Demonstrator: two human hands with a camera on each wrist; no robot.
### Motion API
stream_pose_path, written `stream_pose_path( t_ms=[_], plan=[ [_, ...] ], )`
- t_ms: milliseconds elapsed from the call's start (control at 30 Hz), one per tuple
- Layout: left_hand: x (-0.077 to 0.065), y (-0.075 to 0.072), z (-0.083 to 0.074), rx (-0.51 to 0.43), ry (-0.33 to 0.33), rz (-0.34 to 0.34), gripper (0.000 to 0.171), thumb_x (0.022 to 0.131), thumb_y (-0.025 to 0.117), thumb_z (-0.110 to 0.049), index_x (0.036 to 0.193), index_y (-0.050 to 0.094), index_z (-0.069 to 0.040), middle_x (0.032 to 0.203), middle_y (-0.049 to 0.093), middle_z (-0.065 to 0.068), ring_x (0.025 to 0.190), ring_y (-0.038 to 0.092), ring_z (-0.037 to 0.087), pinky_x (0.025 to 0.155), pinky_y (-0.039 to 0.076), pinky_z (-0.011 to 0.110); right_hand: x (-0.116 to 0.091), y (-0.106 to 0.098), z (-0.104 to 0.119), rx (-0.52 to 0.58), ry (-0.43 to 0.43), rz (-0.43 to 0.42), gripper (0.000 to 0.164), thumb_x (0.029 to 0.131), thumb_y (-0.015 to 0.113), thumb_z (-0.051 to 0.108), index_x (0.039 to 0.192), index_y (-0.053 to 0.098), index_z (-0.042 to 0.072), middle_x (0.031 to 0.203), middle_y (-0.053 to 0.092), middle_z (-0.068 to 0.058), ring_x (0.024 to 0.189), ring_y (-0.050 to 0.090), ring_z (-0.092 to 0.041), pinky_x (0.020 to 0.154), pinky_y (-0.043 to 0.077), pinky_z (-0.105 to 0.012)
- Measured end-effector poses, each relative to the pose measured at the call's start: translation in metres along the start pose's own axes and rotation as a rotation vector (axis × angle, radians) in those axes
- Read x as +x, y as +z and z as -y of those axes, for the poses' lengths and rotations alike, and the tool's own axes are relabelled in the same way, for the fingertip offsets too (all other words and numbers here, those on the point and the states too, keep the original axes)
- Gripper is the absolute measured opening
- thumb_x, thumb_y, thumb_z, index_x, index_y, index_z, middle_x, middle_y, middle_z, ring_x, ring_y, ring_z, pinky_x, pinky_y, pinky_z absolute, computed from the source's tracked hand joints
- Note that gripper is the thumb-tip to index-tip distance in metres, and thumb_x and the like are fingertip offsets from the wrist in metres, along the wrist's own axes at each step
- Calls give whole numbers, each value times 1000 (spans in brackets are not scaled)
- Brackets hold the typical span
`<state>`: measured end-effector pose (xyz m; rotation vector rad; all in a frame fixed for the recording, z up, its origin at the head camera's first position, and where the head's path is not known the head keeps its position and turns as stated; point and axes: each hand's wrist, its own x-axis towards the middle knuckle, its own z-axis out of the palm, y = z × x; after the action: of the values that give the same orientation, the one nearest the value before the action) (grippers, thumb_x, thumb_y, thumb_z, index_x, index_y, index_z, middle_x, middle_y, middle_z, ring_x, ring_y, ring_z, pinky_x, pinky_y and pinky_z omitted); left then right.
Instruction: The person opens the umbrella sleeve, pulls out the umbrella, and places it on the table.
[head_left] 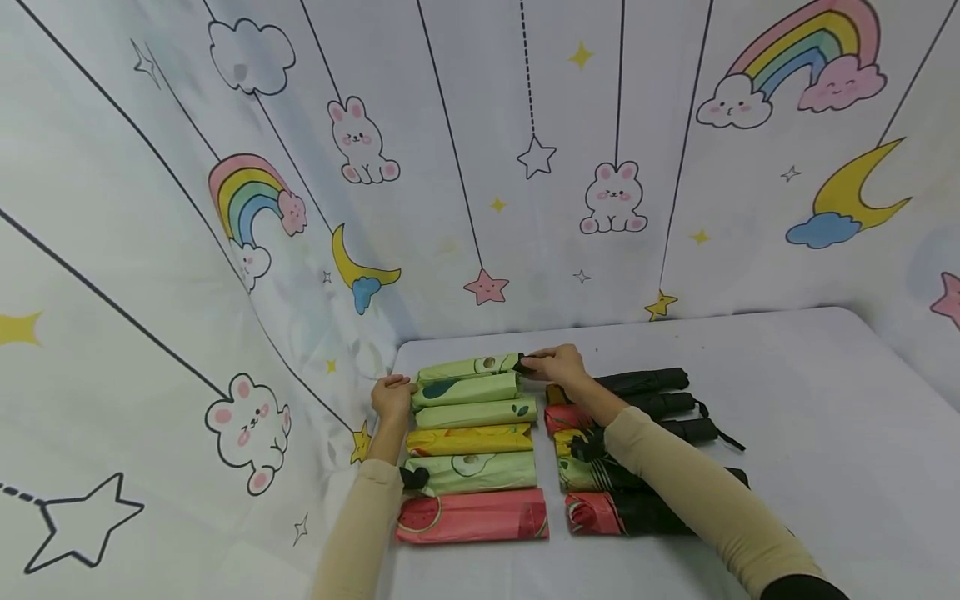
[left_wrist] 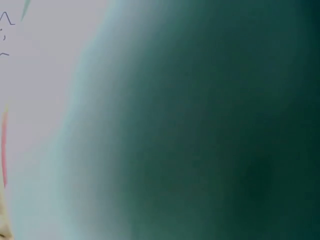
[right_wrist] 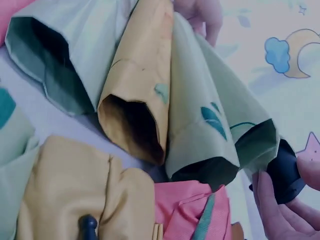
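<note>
My right hand (head_left: pixel 561 367) grips the black end (right_wrist: pixel 284 172) of the farthest pale green, avocado-print umbrella cover (head_left: pixel 465 367). At that cover's other end my left hand (head_left: pixel 392 398) pinches the fabric with curled fingers. Close in front lie another green cover (head_left: pixel 472 389) and a third green one (head_left: pixel 480 414) with a leaf print. Their right ends gape open in the right wrist view. A yellow cover (head_left: pixel 468 440), a second avocado cover (head_left: pixel 487 472) and a red watermelon cover (head_left: pixel 480 517) follow toward me. The left wrist view is mostly dark blur.
Right of the covers, several folded umbrellas form a second column, among them a black one (head_left: pixel 648 381) at the back and a red-and-black one (head_left: pixel 596 512) in front. My right forearm crosses over them. A printed cloth wall (head_left: pixel 450 250) borders the white table (head_left: pixel 810 400).
</note>
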<state>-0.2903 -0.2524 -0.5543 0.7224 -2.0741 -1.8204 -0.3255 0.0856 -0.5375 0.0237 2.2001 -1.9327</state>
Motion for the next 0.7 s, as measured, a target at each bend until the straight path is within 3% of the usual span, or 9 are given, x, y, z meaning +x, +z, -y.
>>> stream_pose_path(
  t_ms=[200, 367, 633, 700],
  plan=[
    [-1, 1, 0, 10, 11, -11, 39, 91, 74, 3, 128, 62, 6, 124, 68, 22, 108, 61, 33, 92, 54, 42, -3, -4, 8, 92, 64, -29, 41, 92, 83, 24, 125, 73, 0, 122, 73, -20, 95, 78, -22, 107, 52, -47],
    [-3, 3, 1, 35, 30, -14, 35, 90, 75, 3, 123, 64, 5, 120, 70, 20, 104, 62, 32, 89, 55, 42, -5, -9, 11, 97, 90, -23, 42, 92, 83, 25, 125, 74, 1, 122, 74, -18, 95, 77, -21, 112, 47, -49],
    [-3, 5, 0, 19, 44, -28, 35, 89, 75, 3, 123, 65, 5, 120, 70, 21, 103, 62, 30, 80, 54, 32, -7, -16, 11, 151, 100, -21, 39, 93, 82, 21, 124, 74, -1, 125, 72, -20, 100, 76, -23, 105, 54, -46],
    [-3, 5, 0, 15, 42, -28, 36, 89, 75, 3, 123, 65, 5, 121, 70, 21, 102, 62, 28, 78, 53, 29, -8, -18, 10, 154, 110, -22, 39, 93, 82, 22, 124, 74, 0, 126, 72, -20, 100, 76, -23, 110, 49, -49]
  ],
)
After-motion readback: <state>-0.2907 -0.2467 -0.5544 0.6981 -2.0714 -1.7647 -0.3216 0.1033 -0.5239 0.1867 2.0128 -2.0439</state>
